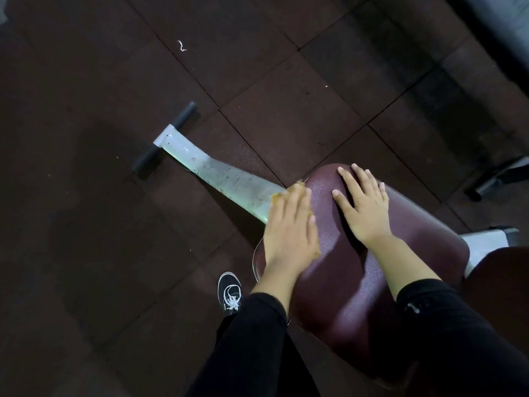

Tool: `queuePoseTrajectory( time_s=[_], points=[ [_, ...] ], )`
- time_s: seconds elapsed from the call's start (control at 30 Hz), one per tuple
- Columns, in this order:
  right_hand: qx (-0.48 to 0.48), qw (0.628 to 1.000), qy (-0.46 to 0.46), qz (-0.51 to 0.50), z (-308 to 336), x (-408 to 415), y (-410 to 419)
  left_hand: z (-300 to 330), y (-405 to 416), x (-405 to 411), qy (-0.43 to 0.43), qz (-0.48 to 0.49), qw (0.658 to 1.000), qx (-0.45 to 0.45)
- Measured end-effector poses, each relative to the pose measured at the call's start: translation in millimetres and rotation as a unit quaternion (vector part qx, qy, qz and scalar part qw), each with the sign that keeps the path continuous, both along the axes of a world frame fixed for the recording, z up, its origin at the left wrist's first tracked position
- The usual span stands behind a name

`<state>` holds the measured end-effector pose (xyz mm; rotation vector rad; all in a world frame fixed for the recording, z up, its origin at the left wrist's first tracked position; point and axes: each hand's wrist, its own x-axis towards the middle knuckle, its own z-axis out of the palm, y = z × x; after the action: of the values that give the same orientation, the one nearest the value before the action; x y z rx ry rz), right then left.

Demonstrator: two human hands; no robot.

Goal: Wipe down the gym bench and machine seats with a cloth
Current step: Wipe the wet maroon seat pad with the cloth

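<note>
A maroon padded bench seat (343, 270) fills the lower right of the head view. My left hand (289, 227) lies flat with straight fingers on the seat's left edge, pressing a yellow cloth (297, 185) under it; only the cloth's frayed edge shows past my fingertips and along my palm. My right hand (363, 202) rests flat on top of the seat near its far rounded end, fingers spread and holding nothing.
The bench's white metal leg (226, 179) runs up-left to a foot bar with black end caps (187, 111). Dark rubber floor tiles (286, 90) surround it. My black shoe (230, 292) stands left of the seat. A second maroon pad (503, 282) and another frame (498, 179) are at right.
</note>
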<state>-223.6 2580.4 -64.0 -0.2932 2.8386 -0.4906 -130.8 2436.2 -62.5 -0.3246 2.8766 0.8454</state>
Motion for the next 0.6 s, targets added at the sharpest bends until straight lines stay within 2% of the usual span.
queuePoseTrajectory(
  time_s=[0.1,0.17,0.23,0.33,0.5,0.6],
  points=[
    [-0.002,1.0,-0.005,0.002,1,0,-1,-3,-17,7,-0.083,0.18,0.976,0.089],
    [0.001,1.0,-0.001,0.002,2,1,-2,-4,-19,34,-0.044,0.205,0.974,0.089],
    [0.0,1.0,0.0,-0.001,3,0,-2,-4,-12,68,0.002,0.186,0.981,0.052],
    [-0.004,1.0,-0.005,0.001,3,1,-2,-4,7,97,-0.003,0.13,0.991,-0.02],
    [-0.021,1.0,-0.018,0.001,5,-1,-1,-7,17,49,0.025,-0.033,0.996,-0.082],
    [-0.037,0.999,-0.032,0.009,10,0,2,-7,21,12,0.005,-0.04,0.994,-0.106]
  ],
)
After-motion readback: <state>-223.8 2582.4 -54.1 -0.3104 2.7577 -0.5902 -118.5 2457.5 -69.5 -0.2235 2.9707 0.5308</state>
